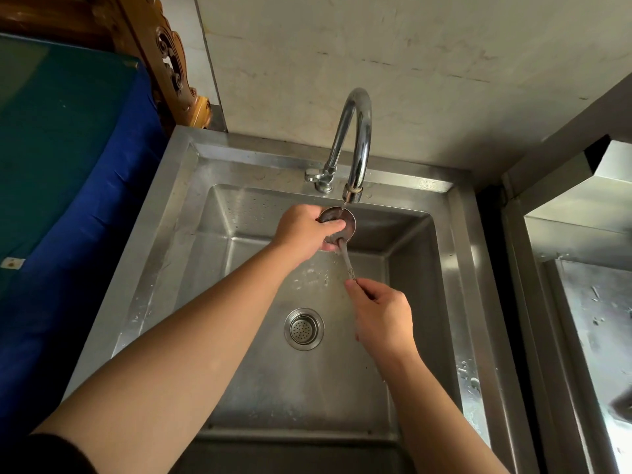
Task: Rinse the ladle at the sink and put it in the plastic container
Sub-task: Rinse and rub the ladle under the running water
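Stainless sink [455, 275] w/ gooseneck faucet [355, 138] running a thin stream. Drain strainer [304, 329] in basin floor. Left hand [304, 230] curled around ladle [342, 227] bowl under spout, thumb across it. Right hand [383, 316] closed on handle end, pinching it above basin.

- Gooseneck faucet [355, 138] arches over the back of the sink [444, 254], its spout just above the ladle [343, 227], so room overhead is tight there.
- Both forearms cross the basin, and the hands [304, 230] fill its far middle.
- Floor around the drain strainer [304, 329] lies open.
- Blue-covered furniture [68, 186] crowds the sink's left rim; a steel unit [581, 268] walls the right.
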Tool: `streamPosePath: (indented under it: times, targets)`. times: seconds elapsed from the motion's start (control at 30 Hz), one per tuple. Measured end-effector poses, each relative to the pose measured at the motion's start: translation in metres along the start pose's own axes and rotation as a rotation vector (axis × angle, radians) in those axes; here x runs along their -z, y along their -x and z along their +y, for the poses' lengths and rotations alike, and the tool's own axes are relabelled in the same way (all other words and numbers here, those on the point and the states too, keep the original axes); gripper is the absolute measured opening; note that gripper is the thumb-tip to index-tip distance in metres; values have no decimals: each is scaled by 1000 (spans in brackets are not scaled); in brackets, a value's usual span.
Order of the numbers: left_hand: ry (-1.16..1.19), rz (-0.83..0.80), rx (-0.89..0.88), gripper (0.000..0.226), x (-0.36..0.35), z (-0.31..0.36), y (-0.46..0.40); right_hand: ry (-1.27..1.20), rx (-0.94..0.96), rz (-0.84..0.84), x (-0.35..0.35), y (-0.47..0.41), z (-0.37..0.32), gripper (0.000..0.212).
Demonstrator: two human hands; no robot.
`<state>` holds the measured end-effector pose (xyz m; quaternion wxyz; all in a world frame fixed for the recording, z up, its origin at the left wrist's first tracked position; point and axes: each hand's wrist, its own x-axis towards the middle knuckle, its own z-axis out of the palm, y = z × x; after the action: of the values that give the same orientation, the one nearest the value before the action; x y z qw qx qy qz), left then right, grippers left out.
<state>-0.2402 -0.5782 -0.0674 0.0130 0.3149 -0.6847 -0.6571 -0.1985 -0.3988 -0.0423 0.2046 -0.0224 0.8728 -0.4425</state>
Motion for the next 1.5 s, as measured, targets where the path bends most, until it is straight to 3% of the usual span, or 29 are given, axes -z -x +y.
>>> streamPosePath:
  times: [0.17,0.3,0.4,0.53,0.73,0.8,0.97,1.07,1.17,1.3,1.37,1.5]
  targets:
    - [-263,157,-159,30,-6,-3,1,-75,-61,-4,2,5,-10,39]
    - [-536,255,-365,49,-11,-4,8,-372,-245,-51,-2,7,-21,23]
    - [-631,210,-364,49,-10,-2,7,-544,-350,-67,-1,5,-23,16]
    - [-560,100,-272,37,-13,-5,7,-586,-402,-52,-1,2,-21,10]
    - [-138,70,-89,9,-7,-10,8,-547,-391,-51,-6,6,-15,10]
    - [-119,69,-83,15,-5,-12,12,-472,-345,-39,-4,9,-10,18]
    - [-334,110,-171,42,5,-15,20,-186,-186,5,7,16,-2,27]
    - [-595,-10,-341,48,16,-6,23,25,-38,34,20,18,1,39]
    - [-837,-150,-509,46,28,4,20,125,18,100,32,20,1,33]
    - [-815,-287,-461,27,38,16,17,132,27,87,36,28,-2,29]
    - [-796,-286,-437,43,42,22,11,32,-46,53,37,31,0,28]
    - [-1048,-153,-410,75,48,27,-10,-289,-270,30,40,38,1,16]
